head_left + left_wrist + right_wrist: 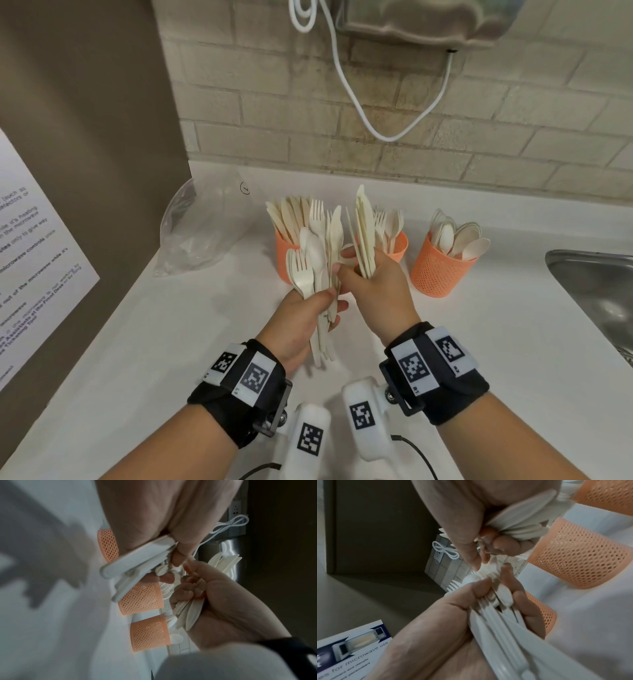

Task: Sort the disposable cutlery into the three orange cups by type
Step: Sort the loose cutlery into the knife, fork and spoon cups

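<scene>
My left hand [317,310] grips a mixed bundle of pale forks, spoons and knives [317,260] by the handles, heads up. My right hand [368,284] holds a stack of knives [364,226] upright in its curled fingers, and its thumb and forefinger reach into the left bundle. Behind the hands stand three orange mesh cups: the left cup [284,263] holds knives, the middle cup [399,248] forks, the right cup [435,272] spoons. In the right wrist view the bundle [496,616] fans out of the left hand. In the left wrist view the knives [188,612] sit in the right fist.
A crumpled clear plastic bag [202,229] lies left of the cups on the white counter [154,342]. A steel sink [596,291] is set in at the right. A brown panel with a paper notice [34,260] closes the left side. A white cable [356,89] hangs over the brick wall.
</scene>
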`<act>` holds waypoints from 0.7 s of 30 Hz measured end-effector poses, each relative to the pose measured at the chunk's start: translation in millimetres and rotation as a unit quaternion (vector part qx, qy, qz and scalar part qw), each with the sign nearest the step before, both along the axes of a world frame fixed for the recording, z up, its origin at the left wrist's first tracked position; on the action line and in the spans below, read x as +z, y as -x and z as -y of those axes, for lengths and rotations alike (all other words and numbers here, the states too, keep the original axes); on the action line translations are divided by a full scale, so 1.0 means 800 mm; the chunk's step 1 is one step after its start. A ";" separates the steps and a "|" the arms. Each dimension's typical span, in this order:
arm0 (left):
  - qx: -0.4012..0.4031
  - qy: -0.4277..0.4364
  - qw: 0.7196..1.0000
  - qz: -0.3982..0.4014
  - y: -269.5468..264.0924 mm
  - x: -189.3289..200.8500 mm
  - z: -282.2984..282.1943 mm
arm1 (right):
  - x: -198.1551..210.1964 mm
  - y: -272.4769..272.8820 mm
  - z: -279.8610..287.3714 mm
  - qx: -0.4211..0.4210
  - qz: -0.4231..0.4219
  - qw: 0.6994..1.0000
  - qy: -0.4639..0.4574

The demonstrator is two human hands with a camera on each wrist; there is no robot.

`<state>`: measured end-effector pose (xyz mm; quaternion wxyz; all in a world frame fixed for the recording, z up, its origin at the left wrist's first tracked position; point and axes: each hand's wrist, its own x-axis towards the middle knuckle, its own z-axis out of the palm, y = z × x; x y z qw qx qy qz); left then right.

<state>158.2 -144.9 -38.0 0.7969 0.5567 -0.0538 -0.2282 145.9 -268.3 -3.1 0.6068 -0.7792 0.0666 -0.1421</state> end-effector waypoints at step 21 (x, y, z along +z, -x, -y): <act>0.042 0.017 0.998 -0.032 -0.005 0.000 -0.003 | 0.006 0.002 0.013 -0.036 0.036 0.998 -0.048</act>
